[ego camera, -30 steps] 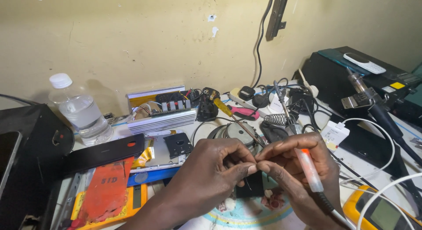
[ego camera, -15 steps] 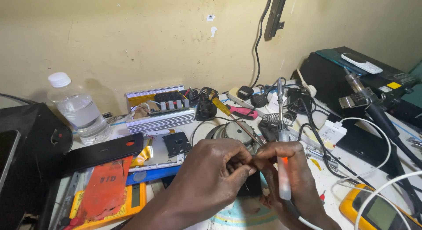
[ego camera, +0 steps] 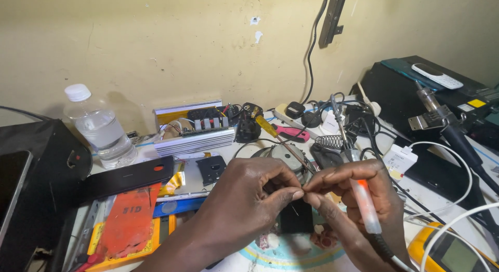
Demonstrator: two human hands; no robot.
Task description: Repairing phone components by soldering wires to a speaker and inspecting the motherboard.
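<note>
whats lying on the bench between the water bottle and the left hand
In the head view, a black phone lies flat between the water bottle and the left hand, with an orange-red sheet just below it.

Soldering iron [ego camera: 358, 199] in right hand [ego camera: 358, 209]

A water bottle [ego camera: 99, 127] stands at the bench's left edge, a black phone [ego camera: 130, 176] beside it, a yellow multimeter [ego camera: 447, 251] at the right corner.

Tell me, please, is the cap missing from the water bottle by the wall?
No, the water bottle still wears its white cap.
</note>
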